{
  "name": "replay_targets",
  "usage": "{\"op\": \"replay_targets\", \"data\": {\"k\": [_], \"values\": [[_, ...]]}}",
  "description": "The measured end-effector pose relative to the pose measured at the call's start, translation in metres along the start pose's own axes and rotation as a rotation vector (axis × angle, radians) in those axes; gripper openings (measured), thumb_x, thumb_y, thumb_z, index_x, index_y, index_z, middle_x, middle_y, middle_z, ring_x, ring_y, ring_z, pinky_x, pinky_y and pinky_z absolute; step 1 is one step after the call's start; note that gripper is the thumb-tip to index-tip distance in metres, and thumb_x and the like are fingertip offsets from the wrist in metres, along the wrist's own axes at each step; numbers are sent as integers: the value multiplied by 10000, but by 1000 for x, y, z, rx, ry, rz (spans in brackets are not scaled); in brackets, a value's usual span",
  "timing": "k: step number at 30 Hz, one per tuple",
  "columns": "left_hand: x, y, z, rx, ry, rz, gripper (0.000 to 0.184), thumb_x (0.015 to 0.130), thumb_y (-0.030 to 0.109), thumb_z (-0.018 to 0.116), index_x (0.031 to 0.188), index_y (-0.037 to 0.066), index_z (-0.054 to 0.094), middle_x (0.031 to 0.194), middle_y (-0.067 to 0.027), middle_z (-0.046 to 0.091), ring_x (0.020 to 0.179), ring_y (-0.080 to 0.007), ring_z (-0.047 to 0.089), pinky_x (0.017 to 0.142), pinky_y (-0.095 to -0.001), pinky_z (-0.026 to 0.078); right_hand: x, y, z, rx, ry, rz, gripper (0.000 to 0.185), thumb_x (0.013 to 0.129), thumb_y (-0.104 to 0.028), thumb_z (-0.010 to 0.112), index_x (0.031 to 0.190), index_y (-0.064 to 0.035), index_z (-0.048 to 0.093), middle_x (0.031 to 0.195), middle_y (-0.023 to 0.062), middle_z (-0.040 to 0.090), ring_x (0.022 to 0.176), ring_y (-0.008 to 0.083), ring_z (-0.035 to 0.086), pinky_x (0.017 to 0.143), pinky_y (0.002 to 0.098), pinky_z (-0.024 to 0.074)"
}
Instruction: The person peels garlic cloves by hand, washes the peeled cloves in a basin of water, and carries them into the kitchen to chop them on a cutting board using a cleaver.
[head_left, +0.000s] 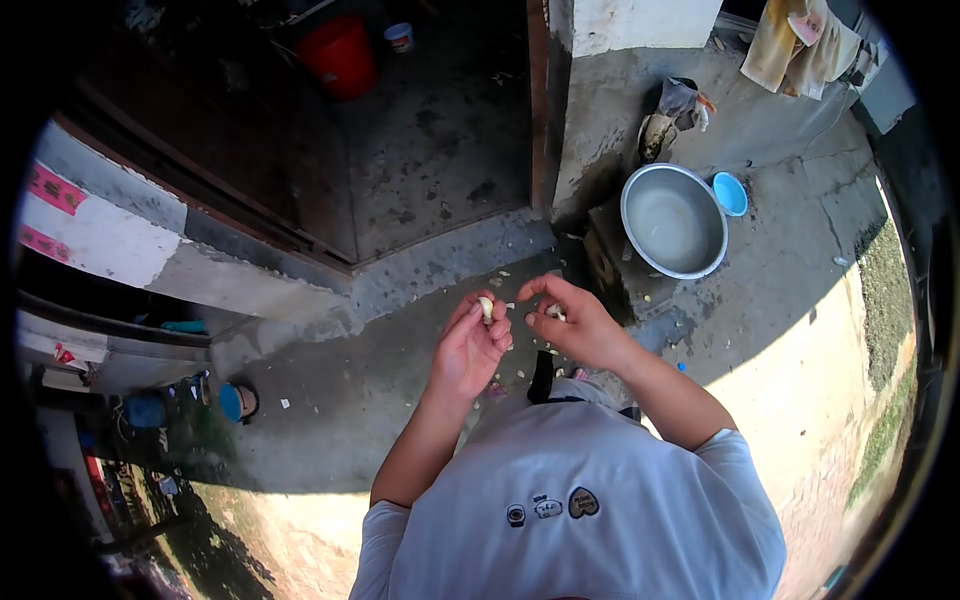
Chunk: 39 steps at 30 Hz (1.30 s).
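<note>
A small pale piece like a garlic clove (486, 309) is pinched between the thumb and fingers of my left hand (474, 340). My right hand (575, 322) is just to the right, apart from the left one. Its fingers are curled around another small whitish piece (556, 313), with the thumb and index finger spread a little. A tiny white scrap (510, 305) shows between the two hands. Below them, several pale bits lie scattered on the concrete floor (340, 390).
A large metal basin (675, 221) rests on a low block at the right, beside a small blue bowl (730, 194). A red bucket (338, 57) stands inside the doorway. A blue-topped bucket (238, 402) is on the left. Cloths (800, 45) hang at upper right.
</note>
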<state>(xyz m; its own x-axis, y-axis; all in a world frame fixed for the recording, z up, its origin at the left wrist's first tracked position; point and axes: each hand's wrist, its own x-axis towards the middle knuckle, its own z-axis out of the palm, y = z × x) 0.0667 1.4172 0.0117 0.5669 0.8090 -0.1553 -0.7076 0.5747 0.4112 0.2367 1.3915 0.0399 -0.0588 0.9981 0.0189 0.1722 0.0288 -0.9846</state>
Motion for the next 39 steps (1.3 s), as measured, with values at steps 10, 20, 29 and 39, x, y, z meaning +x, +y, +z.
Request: {"op": "replay_targets", "data": {"k": [10,20,29,39], "values": [[0,-14,5,350,174,113,199,863,62,460,1041,1,526,904,-99,595,798,-167,597,682,-253,505,0,-14,-6,-253,-29,-268,198,713,-80,644,894,-31,580,709,66,544,570,118,511,506,257,409],[-9,-12,4,639,164,106,174,852,44,483,1017,-1,520,906,-100,585,789,-157,588,638,-255,505,-7,-8,2,-400,89,-360,162,693,-58,638,845,-33,588,667,65,540,556,148,515,512,247,420],[-10,-10,5,757,81,117,194,808,-14,524,1001,-3,506,919,-82,572,790,-138,575,682,-258,498,-13,-10,1,37,29,120,95,732,-72,612,782,8,604,640,-13,543,603,40,465,551,203,398],[-17,-12,3,811,42,117,198,800,-19,543,995,-8,514,922,-83,573,781,-146,577,708,-271,495,-18,-9,-2,45,-21,124,106,711,-93,589,762,-2,612,642,-5,545,614,41,465,556,212,402]]}}
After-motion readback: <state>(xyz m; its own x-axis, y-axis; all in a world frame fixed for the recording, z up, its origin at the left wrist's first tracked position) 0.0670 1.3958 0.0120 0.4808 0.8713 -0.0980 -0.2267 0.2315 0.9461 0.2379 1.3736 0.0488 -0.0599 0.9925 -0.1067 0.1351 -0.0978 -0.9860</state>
